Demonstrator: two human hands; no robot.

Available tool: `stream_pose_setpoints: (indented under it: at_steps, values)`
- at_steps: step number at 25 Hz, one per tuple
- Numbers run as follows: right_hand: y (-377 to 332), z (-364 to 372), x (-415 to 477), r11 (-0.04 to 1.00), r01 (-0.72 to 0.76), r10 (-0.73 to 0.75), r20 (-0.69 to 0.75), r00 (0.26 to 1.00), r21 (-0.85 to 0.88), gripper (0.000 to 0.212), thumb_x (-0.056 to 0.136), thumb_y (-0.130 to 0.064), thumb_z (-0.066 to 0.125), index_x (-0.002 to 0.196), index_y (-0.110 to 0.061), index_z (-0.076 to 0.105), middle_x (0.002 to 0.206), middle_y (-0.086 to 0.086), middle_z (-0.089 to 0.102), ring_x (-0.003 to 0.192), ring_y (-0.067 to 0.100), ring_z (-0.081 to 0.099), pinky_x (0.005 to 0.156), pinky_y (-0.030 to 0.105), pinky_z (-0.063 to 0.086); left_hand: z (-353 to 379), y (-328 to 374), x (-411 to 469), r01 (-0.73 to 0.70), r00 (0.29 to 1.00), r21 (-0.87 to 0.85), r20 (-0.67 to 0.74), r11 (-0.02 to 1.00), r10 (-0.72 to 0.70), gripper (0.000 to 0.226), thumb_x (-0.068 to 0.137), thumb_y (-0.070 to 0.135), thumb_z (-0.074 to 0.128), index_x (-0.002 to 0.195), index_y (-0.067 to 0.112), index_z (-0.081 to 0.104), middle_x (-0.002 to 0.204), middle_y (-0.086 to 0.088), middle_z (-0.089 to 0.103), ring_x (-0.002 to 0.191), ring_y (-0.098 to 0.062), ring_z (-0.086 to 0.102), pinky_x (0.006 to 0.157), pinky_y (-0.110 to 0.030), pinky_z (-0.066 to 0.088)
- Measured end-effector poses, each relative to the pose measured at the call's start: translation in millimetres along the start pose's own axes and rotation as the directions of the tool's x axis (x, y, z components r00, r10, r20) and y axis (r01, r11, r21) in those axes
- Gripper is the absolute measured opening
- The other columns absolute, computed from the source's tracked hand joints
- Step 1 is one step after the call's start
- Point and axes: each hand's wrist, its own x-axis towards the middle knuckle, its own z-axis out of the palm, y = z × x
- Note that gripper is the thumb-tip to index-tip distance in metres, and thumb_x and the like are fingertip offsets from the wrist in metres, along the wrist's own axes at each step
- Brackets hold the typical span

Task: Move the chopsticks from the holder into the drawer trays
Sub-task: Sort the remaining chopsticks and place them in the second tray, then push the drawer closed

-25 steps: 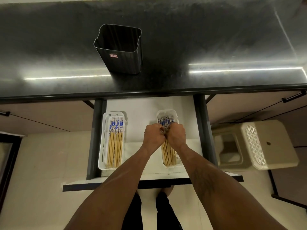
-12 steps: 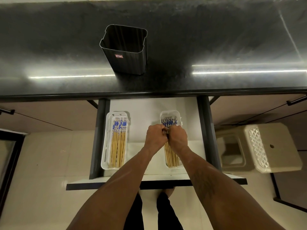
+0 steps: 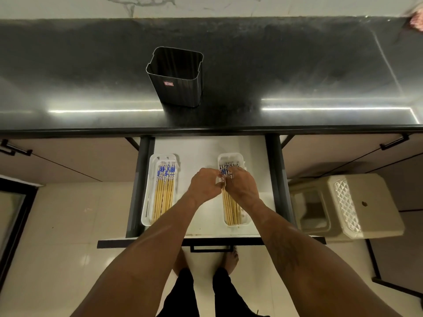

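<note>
Chopsticks of pale bamboo with blue-patterned tops (image 3: 230, 205) are lying lengthwise in the right white plastic tray (image 3: 243, 221) inside the open white drawer (image 3: 206, 147). Both hands are resting on their patterned ends: the left hand (image 3: 204, 186) with fingers curled loosely beside the bundle, the right hand (image 3: 242, 186) with fingers spread flat over it, neither visibly gripping. A second bundle (image 3: 164, 191) is filling the left white tray (image 3: 146, 209). Up on the glossy black countertop (image 3: 297, 65), the ribbed black square holder (image 3: 177, 78) is standing upright.
</note>
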Motion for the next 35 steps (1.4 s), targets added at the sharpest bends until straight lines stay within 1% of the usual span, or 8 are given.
stream_pose_setpoints:
  at_steps: [3, 8, 14, 19, 24, 28, 32, 35]
  values:
    - [0.3, -7.7, -14.2, 0.996, 0.083, -0.082, 0.027, 0.996, -0.038, 0.038, 0.099, -0.037, 0.06, 0.132, -0.016, 0.058, 0.135, 0.005, 0.064, 0.112, 0.029, 0.068, 0.095, 0.042, 0.054, -4.1, -2.7, -12.1, -0.005, 1.0, 0.071, 0.022, 0.997, 0.003, 0.046, 0.093, 0.036, 0.072, 0.135, 0.017, 0.064, 0.137, -0.001, 0.066, 0.128, -0.023, 0.057, 0.107, -0.037, 0.046]
    - [1.7, -20.6, -40.4, 0.974, 0.205, -0.198, 0.08, 0.977, -0.097, 0.054, 0.098, -0.049, 0.057, 0.141, -0.018, 0.051, 0.146, 0.005, 0.057, 0.125, 0.03, 0.061, 0.102, 0.044, 0.051, -9.0, -5.5, -40.4, 0.008, 1.0, 0.086, 0.025, 0.996, -0.011, 0.056, 0.094, 0.048, 0.068, 0.141, 0.019, 0.059, 0.141, -0.001, 0.063, 0.131, -0.024, 0.056, 0.109, -0.04, 0.047]
    - [-0.5, -24.0, -83.6, 0.957, 0.279, -0.264, 0.151, 0.953, -0.086, 0.055, 0.099, -0.049, 0.056, 0.146, -0.022, 0.047, 0.151, 0.003, 0.052, 0.134, 0.027, 0.054, 0.108, 0.046, 0.047, -26.2, -24.6, -75.6, -0.067, 0.986, 0.081, 0.16, 0.994, 0.054, 0.053, 0.09, 0.049, 0.073, 0.134, 0.02, 0.065, 0.139, -0.001, 0.066, 0.117, -0.021, 0.063, 0.104, -0.04, 0.052]
    - [-6.4, -16.6, -126.4, 0.955, 0.284, -0.271, 0.136, 0.953, -0.086, 0.053, 0.101, -0.048, 0.054, 0.145, -0.02, 0.049, 0.15, 0.003, 0.053, 0.134, 0.027, 0.053, 0.108, 0.045, 0.047, -31.4, -37.0, -116.2, -0.08, 0.987, 0.075, 0.142, 0.994, 0.069, 0.057, 0.088, 0.062, 0.068, 0.129, 0.023, 0.069, 0.137, 0.001, 0.067, 0.1, -0.015, 0.065, 0.098, -0.034, 0.051]
    - [-13.9, -7.5, -165.5, 0.926, 0.366, -0.356, 0.115, 0.928, -0.089, 0.058, 0.097, -0.048, 0.062, 0.144, -0.014, 0.055, 0.148, 0.006, 0.056, 0.136, 0.024, 0.053, 0.112, 0.042, 0.044, -32.1, -43.7, -162.5, -0.121, 0.991, 0.078, 0.065, 0.99, 0.116, 0.07, 0.085, 0.074, 0.063, 0.131, 0.022, 0.069, 0.138, 0.001, 0.067, 0.124, -0.02, 0.063, 0.106, -0.037, 0.05]
    - [-9.6, 6.2, -177.0, 0.898, 0.412, -0.408, 0.057, 0.911, -0.157, 0.058, 0.094, -0.045, 0.068, 0.14, -0.01, 0.059, 0.143, 0.009, 0.06, 0.134, 0.025, 0.056, 0.107, 0.048, 0.05, -21.8, -47.5, -183.0, -0.236, 0.966, 0.331, -0.022, 0.913, 0.258, 0.07, 0.092, 0.057, 0.068, 0.149, 0.021, 0.052, 0.159, -0.001, 0.047, 0.148, -0.021, 0.04, 0.123, -0.04, 0.03]
    - [-3.0, 12.0, -169.0, 0.785, 0.549, -0.523, 0.17, 0.836, -0.285, 0.084, 0.092, -0.059, 0.06, 0.155, -0.008, 0.038, 0.161, 0.01, 0.038, 0.151, 0.024, 0.032, 0.126, 0.046, 0.021, -12.0, -45.9, -183.3, -0.3, 0.932, 0.456, -0.049, 0.838, 0.36, 0.086, 0.095, 0.053, 0.065, 0.162, 0.013, 0.03, 0.171, -0.008, 0.024, 0.159, -0.024, 0.017, 0.13, -0.046, 0.006]
    - [2.4, 10.9, -162.8, 0.783, 0.535, -0.512, 0.16, 0.844, -0.318, 0.086, 0.093, -0.057, 0.061, 0.157, -0.007, 0.033, 0.163, 0.012, 0.034, 0.153, 0.026, 0.027, 0.126, 0.048, 0.02, -13.2, -48.1, -180.4, -0.334, 0.924, 0.521, 0.016, 0.786, 0.382, 0.096, 0.093, 0.056, 0.065, 0.164, 0.011, 0.02, 0.172, -0.008, 0.014, 0.16, -0.025, 0.009, 0.127, -0.044, -0.004]
